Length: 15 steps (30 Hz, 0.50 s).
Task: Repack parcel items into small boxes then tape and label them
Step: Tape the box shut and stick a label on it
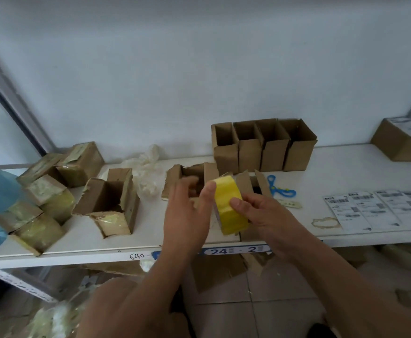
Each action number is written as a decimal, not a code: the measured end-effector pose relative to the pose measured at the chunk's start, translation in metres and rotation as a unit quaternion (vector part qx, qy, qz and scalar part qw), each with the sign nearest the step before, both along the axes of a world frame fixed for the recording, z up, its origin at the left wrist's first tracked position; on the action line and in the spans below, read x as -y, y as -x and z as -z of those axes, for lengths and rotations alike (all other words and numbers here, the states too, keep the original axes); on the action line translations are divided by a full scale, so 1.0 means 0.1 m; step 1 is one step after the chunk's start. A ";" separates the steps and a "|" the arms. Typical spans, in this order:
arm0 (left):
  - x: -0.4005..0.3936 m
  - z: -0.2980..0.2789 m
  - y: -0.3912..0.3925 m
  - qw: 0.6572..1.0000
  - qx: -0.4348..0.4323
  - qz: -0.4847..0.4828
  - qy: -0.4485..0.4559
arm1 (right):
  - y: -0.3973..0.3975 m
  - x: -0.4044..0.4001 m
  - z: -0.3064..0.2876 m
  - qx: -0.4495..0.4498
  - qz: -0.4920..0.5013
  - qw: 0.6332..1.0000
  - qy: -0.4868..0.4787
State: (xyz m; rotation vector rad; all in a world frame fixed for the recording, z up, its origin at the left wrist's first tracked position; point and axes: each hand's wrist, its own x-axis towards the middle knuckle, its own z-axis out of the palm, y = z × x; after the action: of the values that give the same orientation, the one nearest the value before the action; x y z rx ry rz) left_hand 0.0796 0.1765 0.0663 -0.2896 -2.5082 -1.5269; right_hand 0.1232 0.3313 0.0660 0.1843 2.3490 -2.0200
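Yellow roll of packing tape point(229, 208) gripped in right hand point(260, 215), half-hiding the torn brown cardboard box point(190, 176) behind; left hand point(187, 211) blurred, fingers loose.

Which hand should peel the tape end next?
Left. The right hand already grips the yellow tape roll, so it is busy steadying it. The left hand holds nothing, fingers straight and blurred, thumb touching the roll's edge, so it is likely best placed to pick the end free.

Crumpled plastic bag point(146, 167) on shelf point(346, 172); possibly cardboard scraps point(219, 272) on floor.
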 end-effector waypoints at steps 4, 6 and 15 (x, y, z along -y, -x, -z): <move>-0.25 -0.21 0.26 0.994 0.030 0.102 0.039 | -0.03 -0.17 -0.10 -0.025 0.039 0.998 -0.037; -0.38 -0.27 0.30 0.989 0.060 0.135 0.018 | -0.02 -0.25 -0.12 -0.032 0.062 0.997 -0.044; -0.89 -0.40 0.55 0.979 0.019 0.201 0.018 | 0.06 -0.48 -0.15 -0.050 0.176 0.981 -0.065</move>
State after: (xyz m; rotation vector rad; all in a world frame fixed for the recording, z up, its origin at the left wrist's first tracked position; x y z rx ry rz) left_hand 0.0250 0.2652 0.1065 -0.8235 -2.6232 -1.6314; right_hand 0.1174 0.3793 0.0814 0.5524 2.6747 -2.0545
